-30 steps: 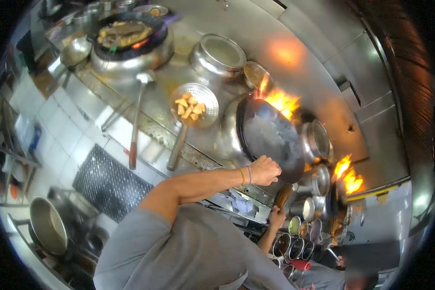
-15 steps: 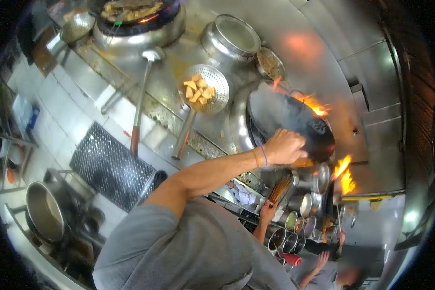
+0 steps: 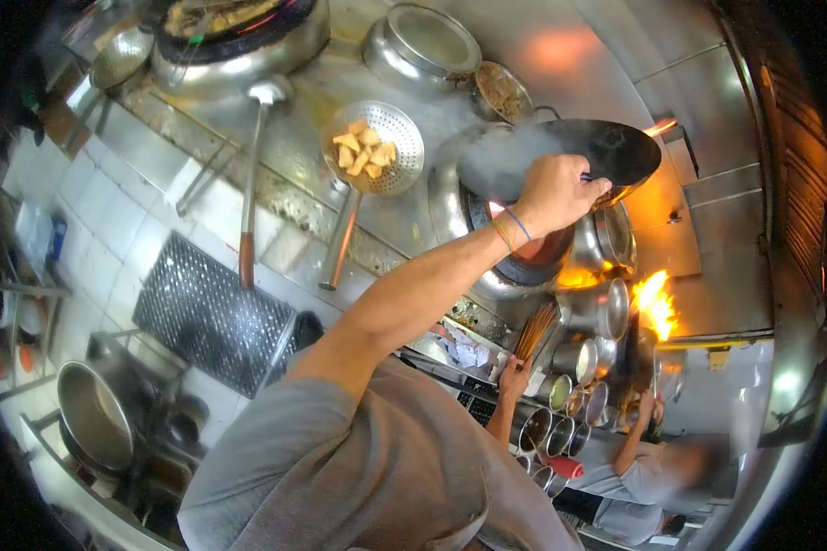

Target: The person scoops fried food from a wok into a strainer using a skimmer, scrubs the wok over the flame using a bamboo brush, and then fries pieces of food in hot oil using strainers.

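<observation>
My left hand (image 3: 556, 195) is closed on the near rim of a dark, steaming wok (image 3: 620, 151), which is raised and tilted above its burner (image 3: 446, 197). Orange light glows through the gap beneath it. Lower down, my right hand (image 3: 514, 378) grips a bamboo wok brush (image 3: 537, 331) with its bristles pointing up and away from me. The brush is beside the stove edge, apart from the wok. Left of the wok, a perforated skimmer (image 3: 408, 156) holds several golden fried chunks (image 3: 366, 149).
A long-handled ladle (image 3: 250, 193) lies across the stove edge near another large wok (image 3: 308, 28). A lidded pot (image 3: 432, 41) stands at the back. Flames (image 3: 654, 305) rise farther right. A co-worker (image 3: 657, 464) stands beyond several metal containers (image 3: 535, 427).
My left hand has raised and tilted the wok up and to the right, uncovering part of the burner. The brush stays in my right hand. The co-worker's arm has shifted.
</observation>
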Demonstrator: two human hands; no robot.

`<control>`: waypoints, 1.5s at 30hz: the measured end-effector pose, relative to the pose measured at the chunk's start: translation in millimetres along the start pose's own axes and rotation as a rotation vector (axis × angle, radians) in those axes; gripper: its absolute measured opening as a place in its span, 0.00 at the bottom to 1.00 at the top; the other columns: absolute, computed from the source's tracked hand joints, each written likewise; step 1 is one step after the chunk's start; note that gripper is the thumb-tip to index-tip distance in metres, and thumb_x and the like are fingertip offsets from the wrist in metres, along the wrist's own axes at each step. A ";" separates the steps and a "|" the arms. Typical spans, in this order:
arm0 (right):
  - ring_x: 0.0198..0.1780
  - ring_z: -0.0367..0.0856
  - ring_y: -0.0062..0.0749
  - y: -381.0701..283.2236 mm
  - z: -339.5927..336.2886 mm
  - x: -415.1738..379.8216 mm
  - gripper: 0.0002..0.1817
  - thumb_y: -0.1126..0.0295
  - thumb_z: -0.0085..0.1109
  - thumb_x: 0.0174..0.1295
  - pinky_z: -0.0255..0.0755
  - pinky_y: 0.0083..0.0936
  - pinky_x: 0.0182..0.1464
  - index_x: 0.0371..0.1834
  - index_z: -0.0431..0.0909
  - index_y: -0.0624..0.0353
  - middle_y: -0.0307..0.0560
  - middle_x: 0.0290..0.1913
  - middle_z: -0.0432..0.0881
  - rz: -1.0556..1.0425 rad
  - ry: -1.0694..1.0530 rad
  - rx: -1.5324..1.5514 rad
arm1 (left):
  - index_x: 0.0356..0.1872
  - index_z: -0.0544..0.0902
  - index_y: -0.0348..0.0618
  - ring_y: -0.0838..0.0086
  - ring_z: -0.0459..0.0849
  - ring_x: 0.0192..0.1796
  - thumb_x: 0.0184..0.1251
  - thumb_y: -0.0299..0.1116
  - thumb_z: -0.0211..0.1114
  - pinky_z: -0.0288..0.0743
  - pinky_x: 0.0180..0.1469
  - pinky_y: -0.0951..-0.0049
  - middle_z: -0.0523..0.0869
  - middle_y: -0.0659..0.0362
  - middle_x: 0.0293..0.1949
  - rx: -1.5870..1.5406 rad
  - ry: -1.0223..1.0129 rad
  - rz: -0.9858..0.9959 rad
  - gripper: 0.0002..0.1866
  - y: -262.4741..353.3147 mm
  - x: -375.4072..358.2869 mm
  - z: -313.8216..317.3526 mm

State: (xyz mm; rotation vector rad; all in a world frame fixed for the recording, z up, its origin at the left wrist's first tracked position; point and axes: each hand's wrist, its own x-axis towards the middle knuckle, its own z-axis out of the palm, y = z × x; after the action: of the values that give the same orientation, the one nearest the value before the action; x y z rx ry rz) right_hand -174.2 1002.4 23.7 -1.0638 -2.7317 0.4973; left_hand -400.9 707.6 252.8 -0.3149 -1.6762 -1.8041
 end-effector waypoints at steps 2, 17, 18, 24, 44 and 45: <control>0.51 0.79 0.56 1.2 1.2 4.8 0.35 0.52 0.55 0.62 0.70 0.42 0.52 0.71 0.59 0.50 0.61 0.50 0.81 -0.018 0.010 -0.013 | 0.15 0.78 0.36 0.51 0.78 0.19 0.53 0.45 0.71 0.70 0.23 0.59 0.77 0.45 0.15 -0.058 0.025 -0.023 0.21 -1.7 5.0 -0.6; 0.48 0.80 0.54 18.1 8.2 14.6 0.35 0.61 0.58 0.58 0.74 0.38 0.50 0.69 0.60 0.57 0.61 0.48 0.80 -0.204 0.021 0.004 | 0.13 0.75 0.36 0.49 0.76 0.17 0.57 0.40 0.65 0.66 0.21 0.56 0.74 0.43 0.13 0.155 -0.094 0.182 0.21 -20.3 -11.9 22.2; 0.48 0.80 0.54 27.6 4.5 25.0 0.35 0.61 0.58 0.58 0.74 0.38 0.50 0.69 0.60 0.57 0.61 0.48 0.80 -0.182 0.032 0.008 | 0.12 0.75 0.37 0.49 0.76 0.18 0.57 0.40 0.65 0.67 0.21 0.55 0.75 0.43 0.14 0.200 -0.186 0.194 0.20 -21.2 -25.9 26.1; 0.24 0.76 0.30 3.0 -94.3 39.8 0.18 0.70 0.55 0.51 0.74 0.26 0.22 0.48 0.69 0.58 0.46 0.29 0.76 0.417 -0.582 1.136 | 0.16 0.77 0.41 0.57 0.80 0.22 0.55 0.41 0.65 0.72 0.26 0.59 0.79 0.51 0.18 0.379 -0.623 0.298 0.16 -30.5 -130.4 30.9; 0.29 0.84 0.34 -213.6 -69.0 245.6 0.23 0.52 0.60 0.59 0.78 0.25 0.33 0.57 0.77 0.42 0.49 0.34 0.84 -0.537 -0.901 -0.224 | 0.35 0.76 0.44 0.61 0.71 0.42 0.62 0.36 0.60 0.64 0.46 0.54 0.73 0.57 0.35 0.782 -0.556 0.147 0.08 -57.0 -179.4 83.1; 0.32 0.85 0.46 -201.6 -32.1 295.3 0.20 0.55 0.59 0.59 0.80 0.35 0.37 0.51 0.79 0.51 0.54 0.39 0.85 -0.801 -0.577 -0.282 | 0.35 0.76 0.44 0.61 0.71 0.42 0.62 0.36 0.60 0.64 0.46 0.54 0.73 0.57 0.35 0.791 -0.554 0.145 0.08 -59.6 -180.1 84.2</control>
State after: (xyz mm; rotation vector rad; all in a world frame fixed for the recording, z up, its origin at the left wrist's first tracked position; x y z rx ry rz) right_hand -507.5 1072.1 137.4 0.2627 -3.4464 0.3088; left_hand -320.3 839.1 114.0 -0.5858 -2.5128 -0.8625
